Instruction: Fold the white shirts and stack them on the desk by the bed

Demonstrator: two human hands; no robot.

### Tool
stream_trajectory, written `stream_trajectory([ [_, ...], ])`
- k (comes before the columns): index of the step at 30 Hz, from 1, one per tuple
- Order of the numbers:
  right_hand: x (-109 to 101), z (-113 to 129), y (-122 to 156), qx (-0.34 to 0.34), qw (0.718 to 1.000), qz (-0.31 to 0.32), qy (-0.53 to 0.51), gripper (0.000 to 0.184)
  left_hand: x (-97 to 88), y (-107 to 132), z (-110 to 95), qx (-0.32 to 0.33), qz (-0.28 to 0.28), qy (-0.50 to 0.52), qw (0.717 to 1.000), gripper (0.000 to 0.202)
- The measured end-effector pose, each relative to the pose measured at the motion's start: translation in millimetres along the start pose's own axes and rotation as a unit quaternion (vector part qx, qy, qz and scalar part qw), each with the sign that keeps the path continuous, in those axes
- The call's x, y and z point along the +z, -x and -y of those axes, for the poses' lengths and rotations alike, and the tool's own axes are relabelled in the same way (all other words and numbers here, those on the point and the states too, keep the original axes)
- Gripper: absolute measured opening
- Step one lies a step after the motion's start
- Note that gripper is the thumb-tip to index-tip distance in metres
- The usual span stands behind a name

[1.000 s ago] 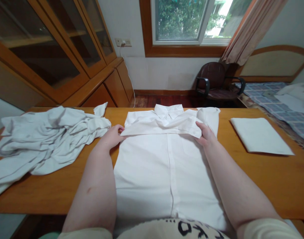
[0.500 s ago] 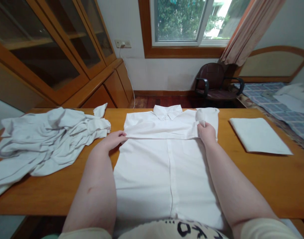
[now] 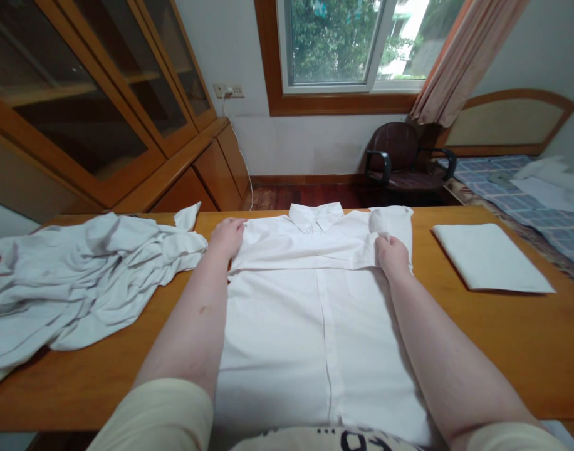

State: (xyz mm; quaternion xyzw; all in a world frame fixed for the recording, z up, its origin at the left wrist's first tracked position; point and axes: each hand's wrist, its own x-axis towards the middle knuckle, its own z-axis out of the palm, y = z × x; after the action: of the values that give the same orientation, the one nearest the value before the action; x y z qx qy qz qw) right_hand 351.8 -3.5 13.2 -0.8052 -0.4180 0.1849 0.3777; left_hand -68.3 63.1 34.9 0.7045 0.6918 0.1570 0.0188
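Observation:
A white button-up shirt (image 3: 277, 326) lies front up on the table, its collar at the far side. One sleeve (image 3: 310, 252) is folded straight across the chest. At the shirt's left shoulder edge, my left hand (image 3: 227, 237) has its fingers closed on the fabric; the fingertips are partly hidden. My right hand (image 3: 394, 255) pinches the end of the folded sleeve near the opposite shoulder. Beyond that hand, the other sleeve (image 3: 394, 220) lies folded near the right shoulder.
A rumpled heap of white clothes (image 3: 94, 269) covers the left of the wooden table (image 3: 484, 351). A neatly folded white garment (image 3: 491, 257) lies at the right. Behind the table are a glass-doored cabinet (image 3: 174, 147), an armchair (image 3: 400, 156) and a bed (image 3: 517, 188).
My left hand has moved up along the shirt's edge, from the sleeve's lower fold to the shoulder. My right hand still pinches the sleeve end. The view has tilted slightly.

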Motion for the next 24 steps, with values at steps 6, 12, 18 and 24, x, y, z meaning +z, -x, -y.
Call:
stream_trajectory([
  [6,4.4,-7.4,-5.2,-0.003,0.999,-0.021,-0.049,0.04,23.8,-3.0,23.2,-0.013,0.027,-0.028,0.999,0.032],
  [12,8.9,-14.6,-9.6,0.02,0.987,-0.083,-0.135,0.027,23.1,-7.3,28.3,-0.065,-0.021,-0.004,0.998,0.022],
  [18,8.3,-15.0,-9.6,0.036,0.981,-0.107,-0.155,0.02,24.3,-6.5,26.9,-0.092,-0.077,0.06,0.991,0.022],
  [24,5.2,-12.8,-6.6,0.014,0.993,-0.088,-0.083,0.025,23.0,-4.6,26.9,-0.144,-0.046,0.131,0.98,0.032],
])
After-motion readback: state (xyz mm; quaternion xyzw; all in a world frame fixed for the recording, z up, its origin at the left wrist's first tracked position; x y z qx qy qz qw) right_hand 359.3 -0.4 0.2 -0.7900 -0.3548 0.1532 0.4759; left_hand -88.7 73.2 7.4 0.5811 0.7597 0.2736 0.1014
